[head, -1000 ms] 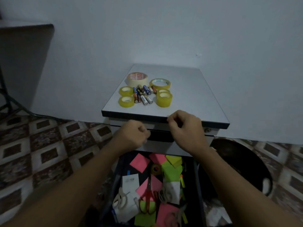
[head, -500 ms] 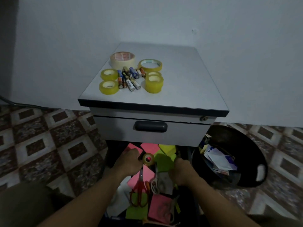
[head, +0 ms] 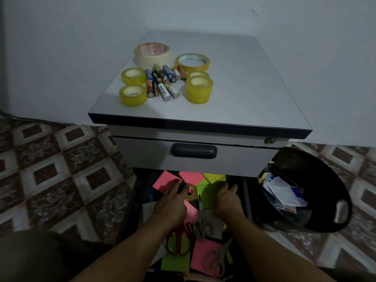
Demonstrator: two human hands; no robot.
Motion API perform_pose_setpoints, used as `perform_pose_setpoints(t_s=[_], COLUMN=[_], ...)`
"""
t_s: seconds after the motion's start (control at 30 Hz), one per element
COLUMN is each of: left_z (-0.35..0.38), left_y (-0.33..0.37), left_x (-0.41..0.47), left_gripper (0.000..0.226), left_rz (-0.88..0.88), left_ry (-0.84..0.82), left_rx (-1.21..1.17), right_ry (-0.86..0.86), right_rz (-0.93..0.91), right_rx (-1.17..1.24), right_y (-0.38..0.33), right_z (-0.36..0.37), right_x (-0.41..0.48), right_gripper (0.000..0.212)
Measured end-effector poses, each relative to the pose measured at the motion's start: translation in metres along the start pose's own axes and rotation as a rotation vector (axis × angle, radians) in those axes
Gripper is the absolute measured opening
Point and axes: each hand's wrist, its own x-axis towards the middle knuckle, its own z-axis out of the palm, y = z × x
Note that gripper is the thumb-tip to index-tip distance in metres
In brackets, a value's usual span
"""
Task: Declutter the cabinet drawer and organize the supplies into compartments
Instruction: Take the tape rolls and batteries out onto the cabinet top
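Note:
The cabinet's lower drawer is pulled out and cluttered with pink sticky notes, green sticky notes, yellow notes and several scissors, one red-handled. A small tape roll lies among them. My left hand reaches over the pink notes with fingers stretched forward and its thumb beside the small roll. My right hand lies on the green notes, fingers extended toward the drawer's back. The drawer's near end is hidden by my arms.
The upper drawer with a dark handle is closed just above my hands. On the cabinet top sit several tape rolls and a heap of batteries. A black bin holding papers stands to the right on the tiled floor.
A second ago both hands were at the upper drawer's front. They dropped into the lower drawer and have since reached a little further back, the left to the small tape roll.

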Motion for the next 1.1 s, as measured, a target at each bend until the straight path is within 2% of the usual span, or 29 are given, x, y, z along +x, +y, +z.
perform_pose_setpoints(t_s=[0.1,0.23,0.4,0.57,0.7,0.8,0.9,1.0,1.1], left_z=[0.001,-0.001,-0.006,-0.007,-0.012,-0.013,-0.014,-0.014,-0.011], left_y=[-0.001,0.000,0.009,0.011,0.006,-0.003,-0.010,-0.014,-0.017], left_x=[0.002,0.008,0.013,0.008,0.000,-0.008,-0.020,-0.034,-0.045], left_gripper=[0.066,0.041,0.043,0.033,0.031,0.038,0.042,0.033,0.025], left_rz=[0.044,0.116,0.115,0.101,0.076,0.036,-0.009,-0.007,0.015], left_ry=[0.054,0.099,0.054,0.148,0.188,0.146,0.129,0.113,0.086], left_rx=[0.015,0.047,0.100,0.024,0.003,-0.004,0.011,0.007,-0.007], right_ry=[0.049,0.108,0.088,0.082,0.053,0.059,0.075,0.075,-0.046], right_rz=[-0.012,-0.039,-0.082,-0.056,-0.057,-0.079,-0.188,-0.352,-0.470], right_rx=[-0.074,-0.134,-0.254,-0.149,-0.029,0.041,0.039,0.153,0.119], right_y=[0.003,0.007,0.011,0.011,0.008,0.008,0.005,-0.005,-0.014], right_z=[0.003,0.004,0.005,0.005,0.001,0.002,0.006,0.013,0.030], right_x=[0.010,0.023,0.024,0.020,0.005,-0.006,-0.021,-0.039,-0.049], right_gripper=[0.064,0.059,0.061,0.076,0.080,0.066,0.051,0.041,0.025])
